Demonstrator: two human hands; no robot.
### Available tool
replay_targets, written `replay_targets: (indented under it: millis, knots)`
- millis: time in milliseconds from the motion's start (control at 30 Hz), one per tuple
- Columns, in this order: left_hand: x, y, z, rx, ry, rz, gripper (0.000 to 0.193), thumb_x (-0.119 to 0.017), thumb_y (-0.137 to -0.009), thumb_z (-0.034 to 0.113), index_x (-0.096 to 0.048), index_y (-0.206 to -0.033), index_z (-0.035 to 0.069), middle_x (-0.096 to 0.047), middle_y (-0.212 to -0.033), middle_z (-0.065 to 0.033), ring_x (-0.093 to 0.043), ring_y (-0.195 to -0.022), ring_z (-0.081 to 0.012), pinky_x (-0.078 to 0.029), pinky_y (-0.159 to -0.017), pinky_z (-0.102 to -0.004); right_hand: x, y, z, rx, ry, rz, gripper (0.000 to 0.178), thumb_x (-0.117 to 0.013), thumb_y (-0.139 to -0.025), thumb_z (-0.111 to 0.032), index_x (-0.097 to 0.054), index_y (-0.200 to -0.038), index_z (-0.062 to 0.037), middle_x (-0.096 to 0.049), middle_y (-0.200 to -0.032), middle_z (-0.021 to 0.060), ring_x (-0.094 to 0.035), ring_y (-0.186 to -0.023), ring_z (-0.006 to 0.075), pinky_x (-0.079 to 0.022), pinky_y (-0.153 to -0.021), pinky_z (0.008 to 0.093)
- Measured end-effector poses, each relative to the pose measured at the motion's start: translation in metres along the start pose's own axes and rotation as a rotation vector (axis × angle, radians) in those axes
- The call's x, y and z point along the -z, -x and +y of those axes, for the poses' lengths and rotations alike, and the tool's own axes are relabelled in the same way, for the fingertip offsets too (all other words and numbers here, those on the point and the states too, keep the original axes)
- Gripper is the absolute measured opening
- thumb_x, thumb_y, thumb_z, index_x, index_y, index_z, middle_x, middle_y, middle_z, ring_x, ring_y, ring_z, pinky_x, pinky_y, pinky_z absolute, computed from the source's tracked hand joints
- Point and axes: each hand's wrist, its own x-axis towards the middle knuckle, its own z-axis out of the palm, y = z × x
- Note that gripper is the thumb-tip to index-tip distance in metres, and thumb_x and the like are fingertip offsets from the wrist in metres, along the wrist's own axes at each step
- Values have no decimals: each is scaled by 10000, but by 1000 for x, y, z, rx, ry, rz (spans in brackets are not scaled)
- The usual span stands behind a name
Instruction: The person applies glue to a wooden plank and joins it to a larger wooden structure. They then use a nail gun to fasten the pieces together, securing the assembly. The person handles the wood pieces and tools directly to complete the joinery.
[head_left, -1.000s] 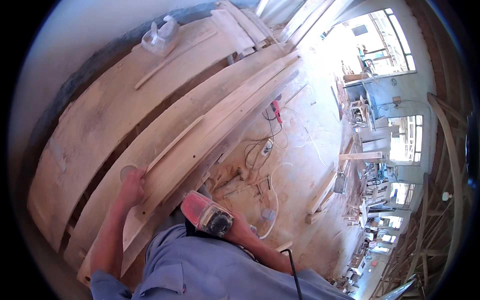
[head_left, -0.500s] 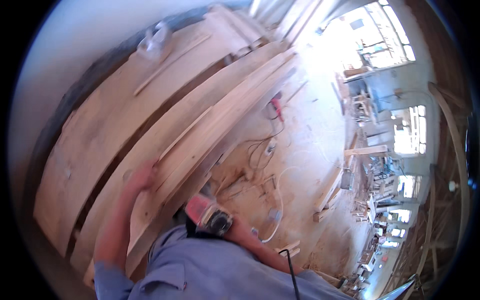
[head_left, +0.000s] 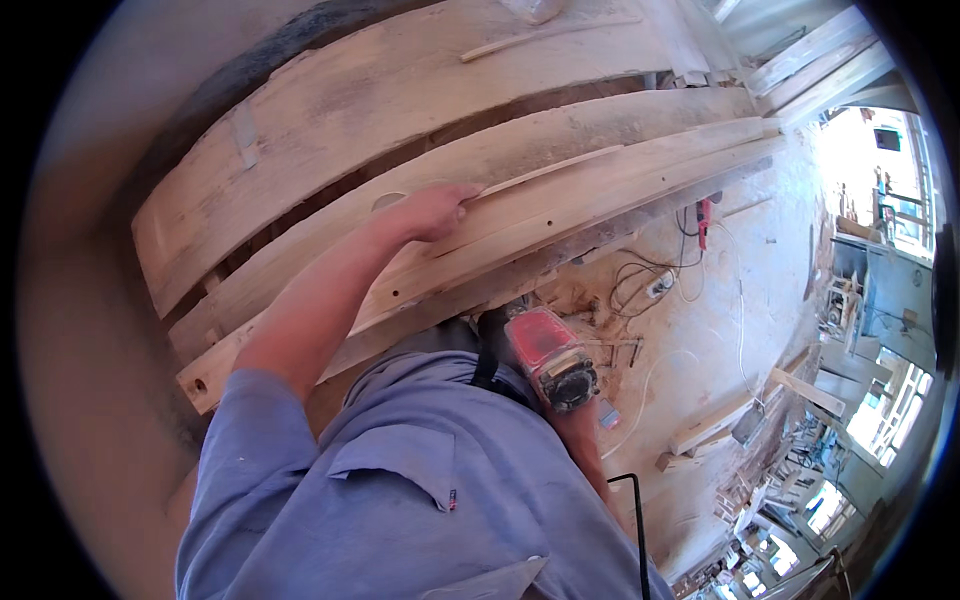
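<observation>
My left hand is closed at the near end of a thin wooden strip, its fingers curled and the thumb pressed in. The strip lies on a long pale board with several dark holes along its edge. Beside my waist, on the right, is a red power tool with a dark round end, held in my right hand. Most of that hand is hidden behind the tool; the wrist and forearm show below it.
Beyond the long board lie a curved plank and a wide wooden panel, with a gap between them. On the dusty floor are a red tool, cables and a power strip. Timber pieces lie to the right.
The view has turned, so the boards lie more level across the picture. My left hand stays by the strip's end, and the red power tool stays close to my waist.
</observation>
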Motion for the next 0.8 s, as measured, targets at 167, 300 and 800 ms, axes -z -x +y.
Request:
replay_targets:
  millis: [167, 300, 800]
  knots:
    - [-2, -4, -4, -26, -112, 8, 550, -519, -863, 69, -540, -1412, 57, -631, -1274, -264, -586, -1188, -435, -449, -1043, -472, -2, -8, 31, 44, -106, -12, 397, -788, -808, -319, -734, -1079, -34, -742, -959, 208, -738, -963, 320, -555, -747, 408]
    - [1, -6, 7, -27, -38, 31, 549, -543, -843, 80, -560, -1392, 87, -655, -1190, -267, -617, -1128, -419, -476, -982, -472, 20, -16, 54, 4, 49, -53, 384, -752, -814, -342, -729, -1067, -53, -729, -928, 223, -716, -937, 391, -556, -766, 460]
    - [2, -41, 57, 228, -311, 347, 323, -512, -989, 279, -642, -947, -14, -640, -865, -285, -631, -846, -463, -473, -739, -495, 139, -4, 193, -263, -138, 162, 408, -742, -802, -449, -754, -979, -82, -727, -932, 226, -700, -952, 419, -555, -808, 495]
